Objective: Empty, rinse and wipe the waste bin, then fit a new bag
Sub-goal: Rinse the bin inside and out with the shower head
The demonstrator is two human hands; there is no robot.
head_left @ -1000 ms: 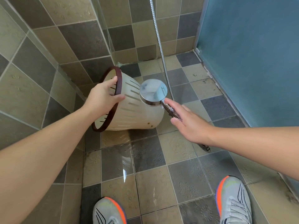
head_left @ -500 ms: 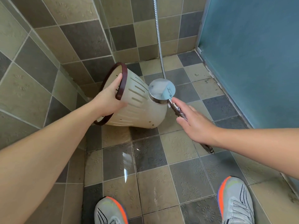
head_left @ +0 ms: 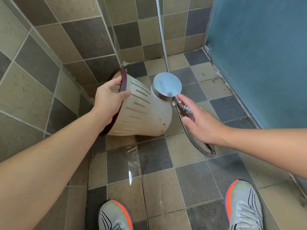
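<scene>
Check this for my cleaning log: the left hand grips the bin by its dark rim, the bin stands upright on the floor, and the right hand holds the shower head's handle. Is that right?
Not quite. The bin is not upright: the head view shows it tipped on its side, mouth toward the left wall. The rest stands: the left hand grips the dark rim, and the right hand holds the shower head by its handle.

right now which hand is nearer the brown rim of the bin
Left. The left hand grips the bin's brown rim, thumb outside on the slotted wall. The right hand is off past the bin's base, holding the shower head by its handle.
</scene>
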